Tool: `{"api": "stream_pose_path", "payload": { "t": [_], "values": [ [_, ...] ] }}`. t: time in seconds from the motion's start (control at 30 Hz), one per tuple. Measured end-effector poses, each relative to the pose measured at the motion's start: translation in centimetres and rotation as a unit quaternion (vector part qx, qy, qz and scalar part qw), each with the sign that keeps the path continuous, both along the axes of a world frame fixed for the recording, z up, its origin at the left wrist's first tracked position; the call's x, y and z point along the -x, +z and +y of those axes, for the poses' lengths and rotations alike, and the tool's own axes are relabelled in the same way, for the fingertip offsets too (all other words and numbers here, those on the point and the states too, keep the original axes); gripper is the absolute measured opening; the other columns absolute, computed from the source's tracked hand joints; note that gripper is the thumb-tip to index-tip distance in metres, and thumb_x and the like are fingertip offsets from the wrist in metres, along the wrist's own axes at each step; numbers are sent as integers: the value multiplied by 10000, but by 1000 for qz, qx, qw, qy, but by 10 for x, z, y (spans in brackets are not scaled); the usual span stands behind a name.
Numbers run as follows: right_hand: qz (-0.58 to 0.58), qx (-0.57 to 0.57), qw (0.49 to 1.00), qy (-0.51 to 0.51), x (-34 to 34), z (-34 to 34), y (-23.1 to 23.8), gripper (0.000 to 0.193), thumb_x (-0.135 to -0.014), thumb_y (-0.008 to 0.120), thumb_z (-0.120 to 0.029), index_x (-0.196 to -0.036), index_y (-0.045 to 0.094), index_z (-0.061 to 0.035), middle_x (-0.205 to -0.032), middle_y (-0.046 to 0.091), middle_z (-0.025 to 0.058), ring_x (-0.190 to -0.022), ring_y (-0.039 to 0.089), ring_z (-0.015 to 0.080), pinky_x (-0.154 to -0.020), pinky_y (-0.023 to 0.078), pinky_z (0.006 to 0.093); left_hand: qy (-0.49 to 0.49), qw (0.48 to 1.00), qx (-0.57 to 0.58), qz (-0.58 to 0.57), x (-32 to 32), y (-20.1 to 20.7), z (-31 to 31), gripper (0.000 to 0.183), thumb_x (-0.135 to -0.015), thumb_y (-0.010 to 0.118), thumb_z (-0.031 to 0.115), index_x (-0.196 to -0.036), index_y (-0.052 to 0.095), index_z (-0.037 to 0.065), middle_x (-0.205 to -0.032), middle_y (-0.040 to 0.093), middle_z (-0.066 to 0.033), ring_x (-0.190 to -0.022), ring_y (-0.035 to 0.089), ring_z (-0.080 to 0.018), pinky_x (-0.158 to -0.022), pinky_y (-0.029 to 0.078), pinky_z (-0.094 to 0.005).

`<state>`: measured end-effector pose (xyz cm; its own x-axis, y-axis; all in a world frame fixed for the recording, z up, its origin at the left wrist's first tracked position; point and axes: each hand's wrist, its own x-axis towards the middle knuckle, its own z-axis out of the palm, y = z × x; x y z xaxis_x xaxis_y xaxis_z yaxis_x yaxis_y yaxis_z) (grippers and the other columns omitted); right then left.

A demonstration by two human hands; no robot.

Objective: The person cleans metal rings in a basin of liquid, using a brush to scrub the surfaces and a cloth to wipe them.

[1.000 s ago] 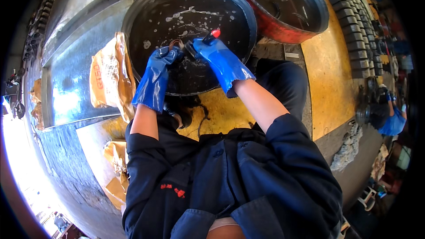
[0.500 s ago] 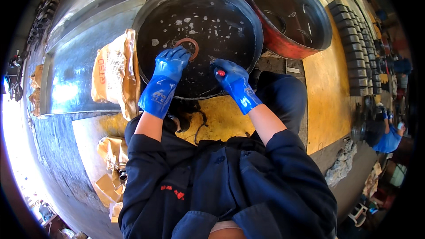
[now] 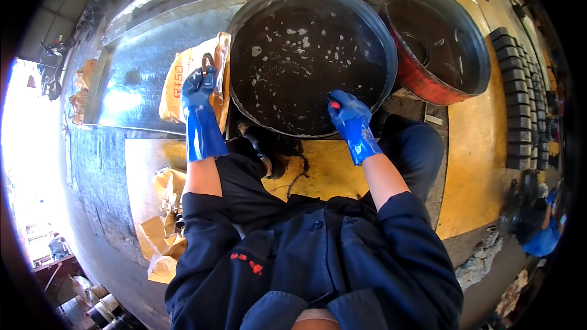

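A brown metal-looking ring (image 3: 208, 61) stands up, seen nearly edge-on, in the closed fingers of my left hand (image 3: 200, 88). That blue-gloved hand is over a brown paper bag (image 3: 223, 64) lying at the left side of a big round tub (image 3: 392, 76). Dark liquid with patches of foam fills the tub. My right hand (image 3: 351, 112), gloved in blue too, is closed above the tub's near right part. A small red end (image 3: 335, 105) of some tool shows in its grip; the rest is hidden by the glove.
A red round tub (image 3: 437, 91) with dark liquid and ring shapes stands at the far right. A shallow metal tray (image 3: 95, 101) is on the left. Dark stacked blocks (image 3: 516, 98) line the right side. Crumpled brown paper (image 3: 162, 238) lies by my left elbow. Another person (image 3: 541, 241) is at far right.
My left hand has lifted the ring out of the tub and carried it left to the paper bag. My right hand stays over the tub, closed on the red-ended thing.
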<state>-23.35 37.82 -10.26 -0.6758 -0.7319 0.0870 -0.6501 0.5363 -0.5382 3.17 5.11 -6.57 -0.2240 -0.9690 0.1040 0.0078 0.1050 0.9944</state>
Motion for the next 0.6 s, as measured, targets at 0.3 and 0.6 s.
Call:
{"api": "stream_pose_path", "payload": {
  "t": [0.3,0.6],
  "values": [
    [12,-37,999,8,2,-1,-5,311,-947,715,-331,-1241,701,-231,-1168,762,86,-1070,740,353,-902,593,469,-54,969,15,-241,-27,-35,-60,273,-932,865,118,-1160,783,-8,-1039,804,-61,-887,727,-136,-859,593,-308],
    [0,-30,1000,-2,3,3,-2,279,-931,732,-313,-1189,723,-204,-1145,762,92,-1046,739,357,-880,599,457,-58,765,130,-628,28,36,-47,478,-972,711,421,-1338,729,114,-1208,779,-203,-1115,753,-390,-973,573,-495]
  ]
}}
